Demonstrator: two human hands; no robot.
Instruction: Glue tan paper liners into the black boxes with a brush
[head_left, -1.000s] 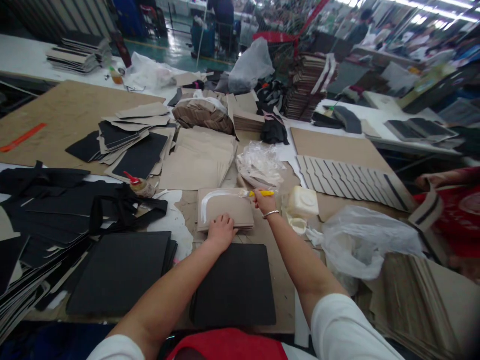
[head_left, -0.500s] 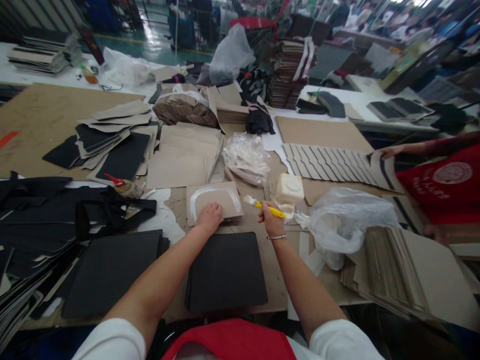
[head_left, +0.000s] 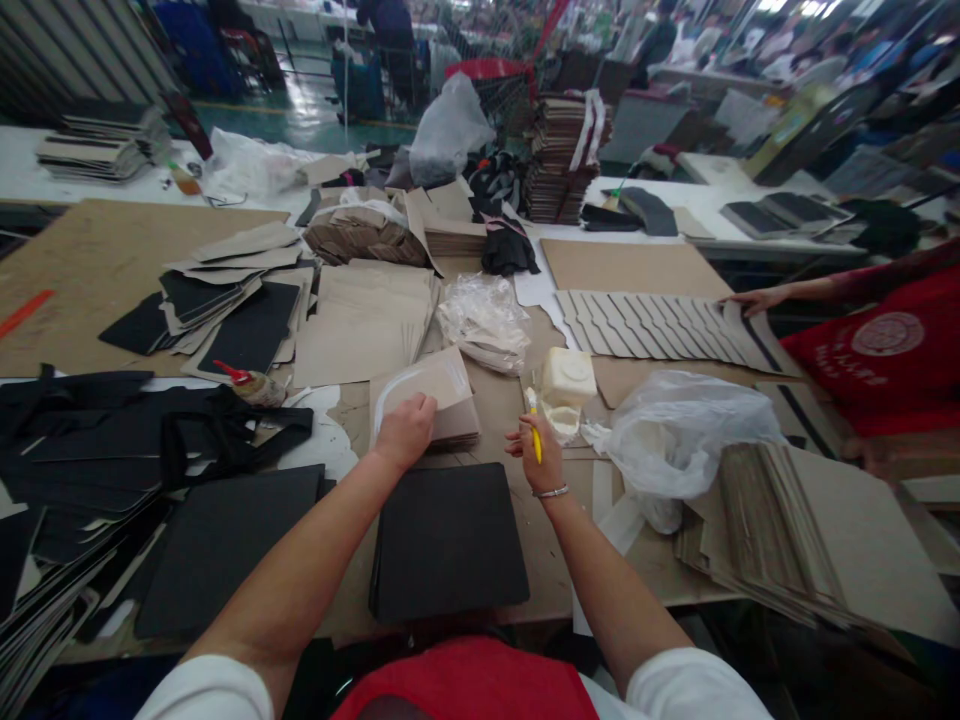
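Observation:
My left hand (head_left: 406,430) pinches the near edge of a tan cardboard sheet (head_left: 431,380), which is tilted up off a small stack of cardboard (head_left: 459,428). A white curved band of glue shows on the sheet's left part; my hand hides some of it. In my right hand (head_left: 541,455) is a brush with a yellow handle (head_left: 536,442), held upright beside a cream plastic jug (head_left: 568,377). White paste coats the jug's cut-open near side (head_left: 562,420). Close below my hands lies a stack of black panels (head_left: 450,540).
A clear plastic bag (head_left: 694,425) and a big cardboard stack (head_left: 772,530) stand to the right. Black strapped pieces (head_left: 97,430) and a red-capped bottle (head_left: 251,383) lie left. At the right, a co-worker's hand (head_left: 757,300) touches a row of overlapping strips (head_left: 652,325).
My left hand has moved slightly left and raised the glue-marked sheet, which lay flat on its stack. My right hand has turned the brush from sideways to upright near the jug.

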